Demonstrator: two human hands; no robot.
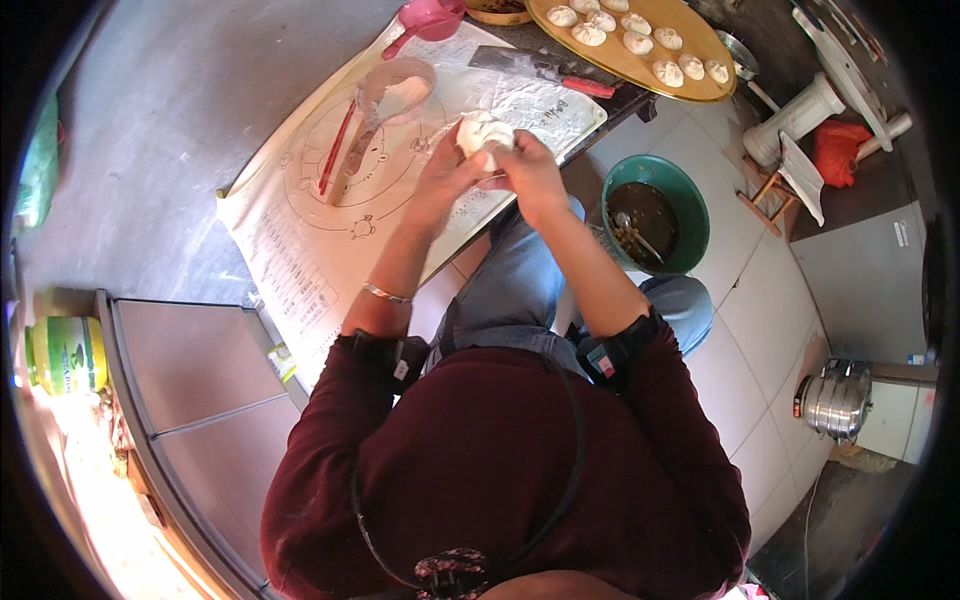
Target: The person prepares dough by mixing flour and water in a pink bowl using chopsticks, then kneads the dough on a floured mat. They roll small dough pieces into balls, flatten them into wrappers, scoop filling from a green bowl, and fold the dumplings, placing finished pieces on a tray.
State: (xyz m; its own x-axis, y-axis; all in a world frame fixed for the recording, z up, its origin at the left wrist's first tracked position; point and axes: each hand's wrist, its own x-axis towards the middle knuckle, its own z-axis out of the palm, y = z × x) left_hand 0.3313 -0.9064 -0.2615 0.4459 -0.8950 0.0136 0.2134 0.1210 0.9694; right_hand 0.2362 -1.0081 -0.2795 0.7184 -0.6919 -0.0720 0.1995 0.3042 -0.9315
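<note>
Between both hands I hold a white dough bun [484, 133] with a gathered, pleated top, raised above the near right part of a printed pastry mat [300, 247]. My left hand [448, 176] cups its left side, thumb against the dough. My right hand [534, 169] has its fingers on the right side and front of the bun. The bun's underside is hidden by the fingers. Beyond them, a round yellow tray [547, 30] carries several pleated buns [637, 43].
On the mat are a clear scoop of flour [405, 90], red chopsticks [337, 146], a wooden stick [346, 169] and a cleaver with a red handle [589, 87]. A pink scoop [431, 19] stands behind. A green bucket [697, 217] holding dark filling and a spoon is at my right knee.
</note>
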